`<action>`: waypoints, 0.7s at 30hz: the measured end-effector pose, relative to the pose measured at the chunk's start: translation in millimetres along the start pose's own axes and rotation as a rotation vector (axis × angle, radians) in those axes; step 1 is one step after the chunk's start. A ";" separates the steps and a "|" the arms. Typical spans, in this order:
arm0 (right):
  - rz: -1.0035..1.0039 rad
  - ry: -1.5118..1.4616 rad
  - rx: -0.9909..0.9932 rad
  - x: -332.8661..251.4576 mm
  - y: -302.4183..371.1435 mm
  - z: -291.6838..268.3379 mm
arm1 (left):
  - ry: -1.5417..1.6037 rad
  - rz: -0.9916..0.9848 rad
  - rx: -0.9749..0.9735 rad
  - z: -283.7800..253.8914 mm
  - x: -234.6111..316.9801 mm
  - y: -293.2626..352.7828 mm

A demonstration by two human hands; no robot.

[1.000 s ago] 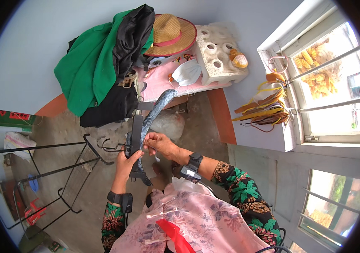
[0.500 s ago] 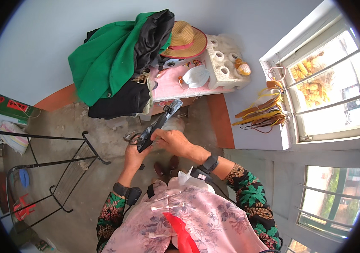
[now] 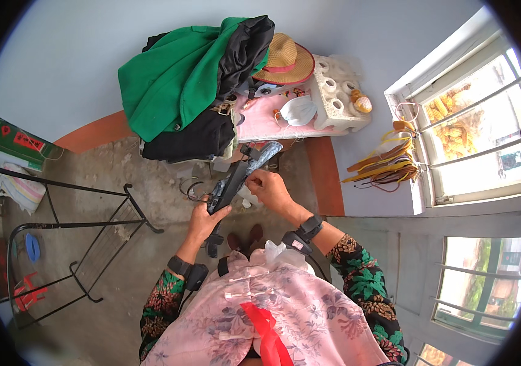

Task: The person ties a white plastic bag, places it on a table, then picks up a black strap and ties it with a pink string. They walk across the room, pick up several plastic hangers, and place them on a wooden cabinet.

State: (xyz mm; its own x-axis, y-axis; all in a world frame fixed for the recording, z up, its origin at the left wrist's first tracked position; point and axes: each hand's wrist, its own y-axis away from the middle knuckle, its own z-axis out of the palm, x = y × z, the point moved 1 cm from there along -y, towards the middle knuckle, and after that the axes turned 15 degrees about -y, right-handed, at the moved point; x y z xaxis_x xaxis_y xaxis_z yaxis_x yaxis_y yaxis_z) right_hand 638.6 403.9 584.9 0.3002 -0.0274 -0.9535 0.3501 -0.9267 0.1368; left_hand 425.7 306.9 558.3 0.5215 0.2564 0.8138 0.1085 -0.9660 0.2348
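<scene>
In front of my body, a long, narrow black object with a mottled blue-grey far end point(image 3: 236, 179) is held slantwise, its far end up and to the right. I cannot make out its kind. My left hand point(image 3: 202, 221) is closed around its near part, and a thin dark loop point(image 3: 193, 190) sticks out beside that hand. Against its right side, my right hand point(image 3: 271, 192) is closed with the fingertips pinched together at the object. What those fingertips grip is too small to tell. The object's lower end shows below my left hand.
Ahead, a pink-covered table point(image 3: 257, 126) bears a green jacket point(image 3: 172, 79), dark clothes, a straw hat point(image 3: 285, 58), a white mask point(image 3: 299, 112) and a white block with holes point(image 3: 332, 110). A black metal rack point(image 3: 59, 226) stands left. Straps point(image 3: 388, 158) hang beside the barred window.
My right hand has shifted up and right along the object, its fingers now bunched at the side. More of the black body shows between my hands, and its lower end has come into sight.
</scene>
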 end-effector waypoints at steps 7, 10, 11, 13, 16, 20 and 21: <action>0.093 -0.216 0.072 -8.8 6.6 7.6 | 0.146 -0.060 -0.040 -2.3 -13.9 1.9; 0.116 -0.125 0.125 1.7 8.4 7.9 | 0.266 -0.066 -0.084 -4.8 -9.4 5.2; 0.139 -0.092 0.129 5.5 9.7 9.1 | 0.302 -0.101 -0.113 -5.2 -6.7 5.9; 0.164 -0.016 0.144 11.5 13.1 13.8 | 0.401 -0.027 -0.162 -5.1 1.3 8.2; 0.305 -0.448 -0.036 15.5 22.3 25.5 | 0.413 0.064 -0.209 -2.8 12.7 7.0; 0.351 -0.683 -0.027 14.0 34.3 24.9 | 0.410 0.086 -0.352 0.6 17.4 0.7; 0.340 -0.696 -0.038 13.8 36.6 21.3 | 0.400 0.026 -0.402 1.2 15.8 -1.2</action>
State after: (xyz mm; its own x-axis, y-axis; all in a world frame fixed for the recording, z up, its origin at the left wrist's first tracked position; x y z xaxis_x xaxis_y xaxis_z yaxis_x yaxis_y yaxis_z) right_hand 636.7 361.6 571.0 -0.2254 -0.5485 -0.8052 0.3724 -0.8122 0.4491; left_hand 434.9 312.1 570.1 0.1502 0.3011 0.9417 -0.2714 -0.9033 0.3321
